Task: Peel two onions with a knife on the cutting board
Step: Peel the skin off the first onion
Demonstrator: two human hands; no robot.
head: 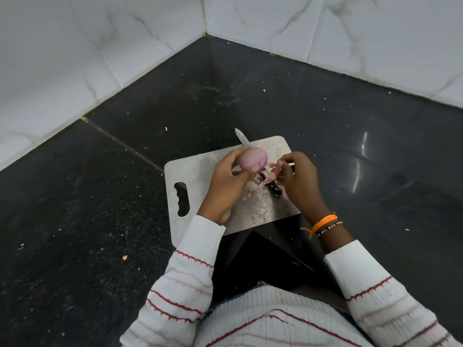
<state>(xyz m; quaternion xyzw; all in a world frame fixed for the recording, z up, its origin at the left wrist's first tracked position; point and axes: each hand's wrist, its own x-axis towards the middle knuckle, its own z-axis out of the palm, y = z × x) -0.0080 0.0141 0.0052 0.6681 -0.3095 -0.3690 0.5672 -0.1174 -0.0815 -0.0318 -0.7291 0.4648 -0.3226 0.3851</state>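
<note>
Gripping the onion (251,160), left hand (226,181) — right hand (299,181) pinches peel (274,169).

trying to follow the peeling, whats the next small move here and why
Probably drop the loose skin pinched by the right hand onto the cutting board: the onion in the left hand looks smooth and peeled.

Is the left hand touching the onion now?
Touching. The head view shows the left hand gripping the onion, fingers curled round it, above the cutting board.
</note>
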